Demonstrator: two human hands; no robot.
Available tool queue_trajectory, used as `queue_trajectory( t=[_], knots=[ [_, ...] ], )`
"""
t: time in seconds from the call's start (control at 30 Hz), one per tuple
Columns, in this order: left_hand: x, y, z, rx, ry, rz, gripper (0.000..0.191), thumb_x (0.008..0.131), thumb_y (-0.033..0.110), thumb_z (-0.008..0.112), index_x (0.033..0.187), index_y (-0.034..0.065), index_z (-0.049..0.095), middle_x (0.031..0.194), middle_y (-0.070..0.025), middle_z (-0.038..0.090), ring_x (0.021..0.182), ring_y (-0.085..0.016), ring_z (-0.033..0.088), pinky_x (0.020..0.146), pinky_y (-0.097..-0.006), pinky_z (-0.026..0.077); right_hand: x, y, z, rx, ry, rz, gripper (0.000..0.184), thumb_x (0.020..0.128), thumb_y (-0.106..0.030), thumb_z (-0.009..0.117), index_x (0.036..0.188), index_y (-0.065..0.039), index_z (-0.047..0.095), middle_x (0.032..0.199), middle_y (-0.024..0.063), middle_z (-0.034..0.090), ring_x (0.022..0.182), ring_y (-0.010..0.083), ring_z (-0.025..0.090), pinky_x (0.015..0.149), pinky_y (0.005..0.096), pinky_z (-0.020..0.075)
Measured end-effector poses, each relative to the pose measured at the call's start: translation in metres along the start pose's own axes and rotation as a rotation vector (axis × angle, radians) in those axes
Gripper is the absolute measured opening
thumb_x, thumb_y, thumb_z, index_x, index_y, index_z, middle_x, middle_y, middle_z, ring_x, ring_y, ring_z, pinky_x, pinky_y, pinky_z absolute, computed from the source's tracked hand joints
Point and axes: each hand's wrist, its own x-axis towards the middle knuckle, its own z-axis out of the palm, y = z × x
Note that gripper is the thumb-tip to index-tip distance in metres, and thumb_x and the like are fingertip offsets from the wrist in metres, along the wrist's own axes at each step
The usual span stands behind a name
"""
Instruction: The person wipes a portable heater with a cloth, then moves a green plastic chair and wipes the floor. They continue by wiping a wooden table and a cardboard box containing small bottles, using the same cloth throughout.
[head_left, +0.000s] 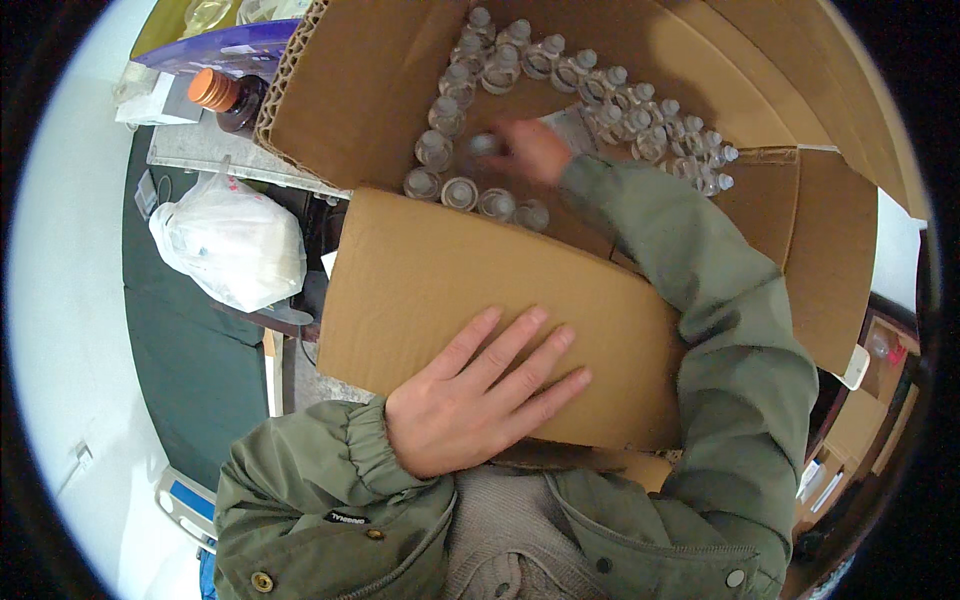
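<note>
My left hand (480, 397) lies flat, fingers spread, on the near flap (420, 277) of a large cardboard box (367, 90). My right hand (529, 150) reaches into the box and is blurred. Between its thumb and fingers is a small clear bottle (482, 145) with a pale cap, also blurred. Upright clear bottles (439, 116) line the left wall inside. More capped bottles (630, 109) form rows along the far side, and a short row (495, 202) stands behind the near flap. A printed sheet (574, 127) shows partly, beyond my right hand.
Left of the box sit a tied white plastic bag (232, 232) and a dark bottle with an orange cap (225, 97). A purple-edged container (225, 49) is at the upper left. The right flap (829, 247) sticks outward, near a white phone-like object (855, 367).
</note>
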Motion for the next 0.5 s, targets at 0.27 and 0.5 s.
queue_trajectory(
  t=[0.27,0.5],
  knots=[
    [-0.003,0.004,0.001,0.006,-0.056,0.015,0.050,0.088,0.026,0.054,0.138,0.0260,0.059,0.143,-0.0073,0.053,0.132,-0.031,0.051,0.112,-0.0494,0.038,-0.064,0.072,-0.064,0.038,-0.270,0.041,0.040,0.088,-0.021,0.067,0.125,-0.007,0.061,0.112,0.0161,0.070,0.101,0.0316,0.068,0.090,0.0408,0.0543],
    [0.014,-0.006,-0.041,-0.331,-0.290,-0.008,0.080,0.074,0.041,0.078,0.144,0.0150,0.051,0.151,-0.0171,0.041,0.140,-0.039,0.039,0.114,-0.0562,0.031,-0.211,0.156,-0.046,-0.347,-1.190,0.658,0.051,0.089,-0.046,0.062,0.122,-0.008,0.066,0.112,0.0154,0.071,0.099,0.0317,0.067,0.089,0.0465,0.0511]
  ],
)
